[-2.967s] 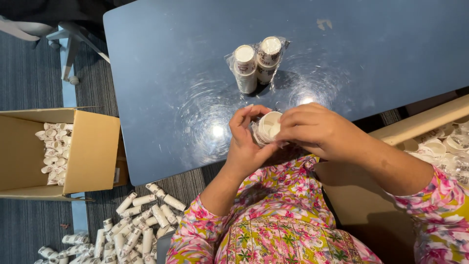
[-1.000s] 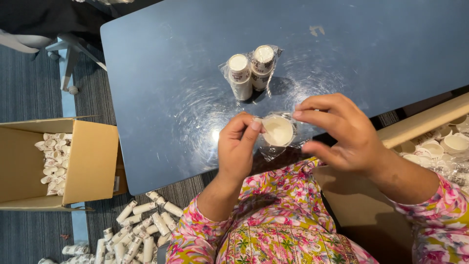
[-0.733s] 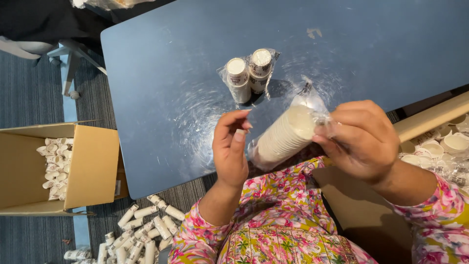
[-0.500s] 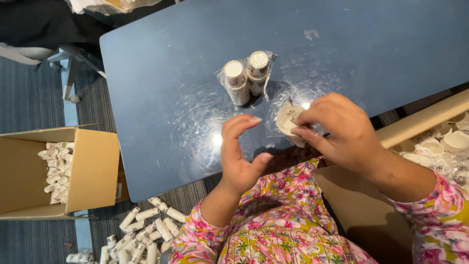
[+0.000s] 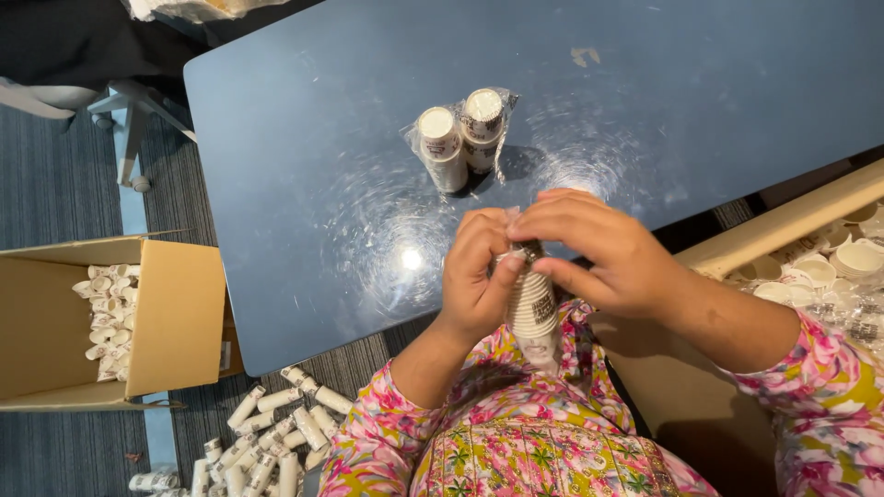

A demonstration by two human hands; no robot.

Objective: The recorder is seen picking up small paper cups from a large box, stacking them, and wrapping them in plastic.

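Note:
Over the near edge of the dark blue table (image 5: 304, 138), both my hands hold one stack of white paper cups (image 5: 534, 308) wrapped in a clear plastic sleeve. My left hand (image 5: 474, 276) grips the stack's side. My right hand (image 5: 599, 253) pinches the plastic at the stack's upper end. The stack hangs nearly upright in front of my floral sleeves. Two more wrapped cup stacks (image 5: 460, 138) stand upright together on the table, a little beyond my hands.
An open cardboard box (image 5: 157, 317) with white cups inside sits on the floor at the left. Several wrapped cup stacks (image 5: 267, 433) lie on the carpet below it. At the right, another carton (image 5: 783, 221) holds loose cups. A chair base (image 5: 129, 101) stands at the far left.
The stack has turned from lying tilted in my right hand to hanging nearly upright between both hands. My left hand, open half a second ago, now grips it.

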